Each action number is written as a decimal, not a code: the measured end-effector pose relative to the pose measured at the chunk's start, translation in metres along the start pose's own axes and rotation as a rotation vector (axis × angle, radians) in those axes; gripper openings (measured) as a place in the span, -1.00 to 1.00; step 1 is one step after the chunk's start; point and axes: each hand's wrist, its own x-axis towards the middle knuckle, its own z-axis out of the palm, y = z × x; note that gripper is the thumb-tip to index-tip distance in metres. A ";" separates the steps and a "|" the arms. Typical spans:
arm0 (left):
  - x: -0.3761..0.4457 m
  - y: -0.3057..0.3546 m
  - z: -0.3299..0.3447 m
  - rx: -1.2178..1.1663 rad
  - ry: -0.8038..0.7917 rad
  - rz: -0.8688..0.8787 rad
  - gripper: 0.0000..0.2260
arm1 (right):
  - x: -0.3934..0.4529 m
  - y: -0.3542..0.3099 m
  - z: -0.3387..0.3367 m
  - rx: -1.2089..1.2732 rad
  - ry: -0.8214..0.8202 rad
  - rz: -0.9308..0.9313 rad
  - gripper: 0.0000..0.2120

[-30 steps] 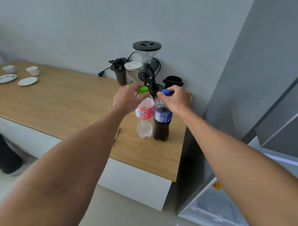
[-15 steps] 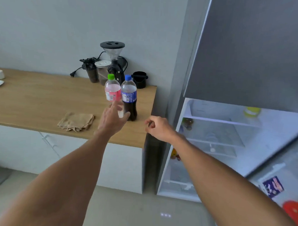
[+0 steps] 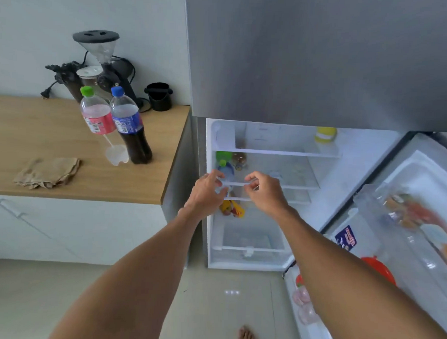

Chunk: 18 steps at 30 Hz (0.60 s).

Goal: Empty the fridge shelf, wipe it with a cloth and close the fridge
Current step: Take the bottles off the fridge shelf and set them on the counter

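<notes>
While two bottles [image 3: 117, 130] stand cleared on the counter [image 3: 52, 188], both hands, left [image 3: 206, 191] and right [image 3: 264, 191], reach empty with fingers half-curled toward remaining bottles [image 3: 226, 167] at the shelf's [image 3: 287, 185] left end.

Fridge [image 3: 322, 58] open; glass shelf [image 3: 288, 171] — bottles left; cloth [image 3: 48, 172] crumpled.

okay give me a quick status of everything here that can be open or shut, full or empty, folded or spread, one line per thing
Fridge door: open, swung to the right.
Freezer door: shut.
Green-capped bottle: capped, upright on the counter.
Blue-capped bottle: capped, upright, dark drink inside.
Cloth: crumpled on the counter, unused.
Middle shelf: still holds bottles at its left end.
Left hand: open, empty, at the shelf edge.
Right hand: open, empty, at the shelf edge.
</notes>
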 end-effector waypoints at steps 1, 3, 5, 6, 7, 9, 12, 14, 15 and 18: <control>0.013 0.003 0.013 -0.017 -0.005 -0.035 -0.77 | 0.013 0.015 0.002 0.013 -0.002 0.018 -0.85; 0.041 0.003 0.040 -0.033 -0.002 -0.088 -0.75 | 0.039 0.044 0.010 0.039 -0.006 0.054 -0.85; 0.072 -0.002 0.068 -0.048 0.026 -0.152 -0.70 | 0.071 0.072 0.021 0.048 -0.024 0.076 -0.85; 0.086 -0.006 0.078 -0.059 0.049 -0.179 -0.67 | 0.086 0.085 0.027 0.055 -0.029 0.077 -0.85; 0.098 -0.012 0.086 -0.066 0.074 -0.211 -0.64 | 0.100 0.094 0.033 0.055 -0.037 0.073 -0.86; 0.128 -0.028 0.107 -0.076 0.113 -0.272 -0.57 | 0.131 0.116 0.048 0.053 -0.046 0.065 -0.85; 0.169 -0.051 0.136 -0.130 0.180 -0.313 -0.50 | 0.171 0.142 0.076 0.124 -0.031 0.063 -0.80; 0.192 -0.065 0.152 -0.142 0.208 -0.290 -0.51 | 0.191 0.153 0.095 0.176 -0.033 0.061 -0.72; 0.201 -0.071 0.158 -0.140 0.221 -0.285 -0.53 | 0.200 0.158 0.104 0.193 -0.051 0.047 -0.69; 0.227 -0.091 0.175 -0.170 0.253 -0.328 -0.56 | 0.219 0.166 0.126 0.207 -0.098 -0.036 -0.68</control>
